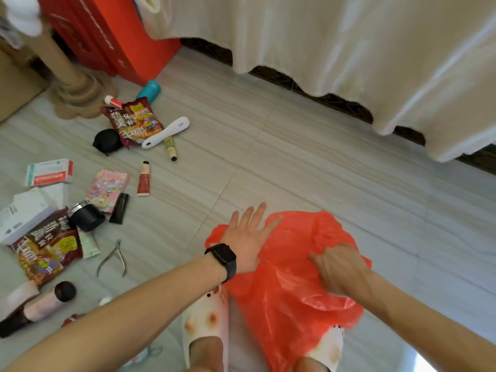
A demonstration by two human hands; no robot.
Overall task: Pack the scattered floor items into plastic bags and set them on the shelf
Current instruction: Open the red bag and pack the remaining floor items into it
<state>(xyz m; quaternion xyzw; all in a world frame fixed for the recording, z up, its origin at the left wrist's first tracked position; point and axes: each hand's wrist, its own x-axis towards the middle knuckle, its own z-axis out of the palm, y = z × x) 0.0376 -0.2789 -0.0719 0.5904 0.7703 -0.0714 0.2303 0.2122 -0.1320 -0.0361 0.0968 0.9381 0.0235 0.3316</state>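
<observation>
A red plastic bag (287, 285) hangs crumpled in front of me, above my slippered feet. My left hand (248, 237), with a black watch on the wrist, lies flat with straight fingers against the bag's left side. My right hand (335, 267) pinches the bag's upper right edge with curled fingers. Scattered on the tiled floor to the left are a noodle packet (132, 120), a white handled tool (166, 132), a red tube (144, 179), a pink packet (108, 189), a black tube (120, 208), nail nippers (114, 257), a black jar (87, 216) and a second noodle packet (47, 245).
A white cloth (349, 49) hangs down at the back and right. A red box (107, 36) and a beige post base (77, 92) stand at the back left. White boxes (49, 171) and bottles (45, 302) lie at the far left.
</observation>
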